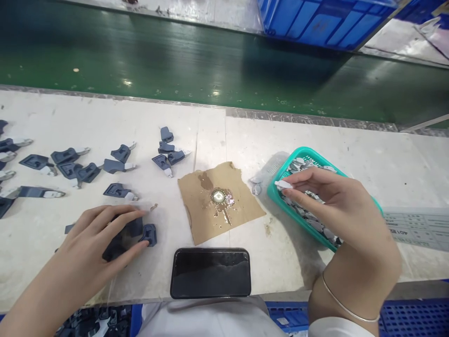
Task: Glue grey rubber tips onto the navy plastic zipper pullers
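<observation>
My right hand [336, 206] is closed in a pinch on a small flat pale-grey piece [283, 185] with a white tab, held between thumb and fingertips. It is above the left part of a green plastic basket [303, 150] filled with similar flat grey pieces [312, 220]. At the left, my left hand [101, 234] spreads over several dark blue-grey plastic parts [150, 234], thumb and fingers apart around them. Its palm hides some of these parts. Between the hands lies a torn piece of brown cardboard [199, 222] with a wet, shiny round spot [219, 196] in its middle.
More dark parts with pale tabs [117, 191] lie scattered on the white table at the left. A black phone [210, 274] sits at the front edge. A green belt [157, 61] runs behind, with a blue crate [326, 23] beyond. A printed sheet [417, 229] lies right of the basket.
</observation>
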{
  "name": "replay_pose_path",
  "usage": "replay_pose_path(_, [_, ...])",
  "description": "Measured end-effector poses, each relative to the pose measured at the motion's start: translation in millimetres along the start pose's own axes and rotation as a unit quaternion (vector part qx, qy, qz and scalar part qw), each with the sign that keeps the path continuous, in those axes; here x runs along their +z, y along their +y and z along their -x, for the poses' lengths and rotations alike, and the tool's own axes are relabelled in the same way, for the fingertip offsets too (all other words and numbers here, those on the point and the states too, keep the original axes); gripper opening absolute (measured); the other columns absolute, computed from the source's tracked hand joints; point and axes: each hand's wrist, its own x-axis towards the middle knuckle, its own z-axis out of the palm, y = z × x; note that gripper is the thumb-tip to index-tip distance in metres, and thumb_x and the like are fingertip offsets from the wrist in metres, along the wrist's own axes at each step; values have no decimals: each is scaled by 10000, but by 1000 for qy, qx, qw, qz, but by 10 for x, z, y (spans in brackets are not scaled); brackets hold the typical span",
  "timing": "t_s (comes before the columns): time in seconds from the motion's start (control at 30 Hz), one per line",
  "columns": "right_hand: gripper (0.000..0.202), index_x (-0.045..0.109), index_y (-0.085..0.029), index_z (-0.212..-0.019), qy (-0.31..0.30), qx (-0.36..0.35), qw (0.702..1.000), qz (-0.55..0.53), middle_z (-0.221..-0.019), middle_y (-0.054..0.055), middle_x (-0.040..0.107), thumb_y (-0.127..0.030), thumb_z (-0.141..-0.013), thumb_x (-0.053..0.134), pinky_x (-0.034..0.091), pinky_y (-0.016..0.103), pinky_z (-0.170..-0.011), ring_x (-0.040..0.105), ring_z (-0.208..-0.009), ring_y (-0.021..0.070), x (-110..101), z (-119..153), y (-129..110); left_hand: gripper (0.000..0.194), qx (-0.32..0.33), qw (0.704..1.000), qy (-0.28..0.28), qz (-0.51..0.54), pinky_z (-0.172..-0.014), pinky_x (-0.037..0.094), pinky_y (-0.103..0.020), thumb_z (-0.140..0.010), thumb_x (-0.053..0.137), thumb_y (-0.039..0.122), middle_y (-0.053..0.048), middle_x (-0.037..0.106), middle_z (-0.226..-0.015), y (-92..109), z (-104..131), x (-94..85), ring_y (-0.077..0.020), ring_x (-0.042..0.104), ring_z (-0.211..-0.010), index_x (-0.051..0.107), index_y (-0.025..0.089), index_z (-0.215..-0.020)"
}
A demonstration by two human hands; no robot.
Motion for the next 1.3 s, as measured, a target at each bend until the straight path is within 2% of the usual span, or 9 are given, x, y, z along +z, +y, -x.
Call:
replay_pose_path(0.3, [440,668,-244,-893,-72,112,984,119,-832,59,727,-673,-856,578,490,380,-622,654,-718,245,-7,-50,-123,382,-32,998,-32,50,-1048,441,-465,-1032,498,493,-9,688,-1360,-27,33,-31,-321,562,-1264,646,378,-1365])
replay_pose_path(0.6, [469,714,-271,-967,-62,149,986,49,-798,39,722,-707,-801,668,469,345,-558,619,-648,217,-5,-70,6,405,-6,998,-30,51,-986,533,-488,-999,531,460,-7,715,-1349,-134,24,-9,-339,597,-1240,642,422,-1386])
replay_pose_path(0.7, [446,735,-276,-897,-38,149,987,41,-808,39,730,-701,-764,711,476,343,-572,639,-669,220,2,-83,46,388,-32,997,-43,63,-982,562,-507,-980,553,516,-45,734,-1308,-118,-15,-23,-364,615,-1238,700,379,-1313])
replay_pose_path(0.83, [383,717,-261,-737,57,150,986,50,-651,35,671,-640,-714,766,421,350,-530,585,-574,210,29,-83,-2,324,-63,992,-41,105,-933,586,-473,-945,613,540,-91,762,-1190,-80,-52,-31,-375,659,-1183,749,325,-1146])
replay_pose_path(0.93, [290,686,-281,-700,130,114,984,34,-580,21,604,-543,-798,766,370,354,-510,521,-539,200,88,-46,-96,274,-87,985,-13,150,-776,601,-400,-920,664,518,-113,761,-1084,-45,-50,-17,-370,698,-1062,758,321,-1086])
replay_pose_path(1.03, [239,679,-294,-709,145,45,988,-31,-610,16,625,-462,-850,774,406,357,-536,563,-588,211,205,7,-194,283,-130,973,27,189,-645,569,-349,-885,720,499,-96,757,-1107,67,-38,-27,-356,714,-1020,752,338,-1116])
replay_pose_path(1.1, [221,685,-283,-727,119,3,991,-62,-643,5,649,-424,-865,784,427,339,-558,580,-607,195,314,32,-248,301,-186,951,83,234,-668,569,-348,-848,773,479,-65,762,-1115,205,-38,-63,-347,718,-1036,744,345,-1116])
replay_pose_path(1.17, [243,676,-263,-734,72,-31,994,-69,-637,-13,632,-415,-904,761,405,310,-556,547,-589,163,438,42,-289,281,-255,901,132,324,-751,590,-359,-817,824,440,-28,768,-1067,371,-54,-108,-325,726,-1027,746,354,-1073])
replay_pose_path(1.3, [291,643,-233,-739,-33,-71,996,-43,-600,-30,567,-390,-983,659,364,278,-537,488,-560,136,687,16,-317,254,-346,746,110,558,-637,598,-312,-797,859,425,-27,772,-1008,653,-146,-126,-236,731,-810,787,339,-1025])
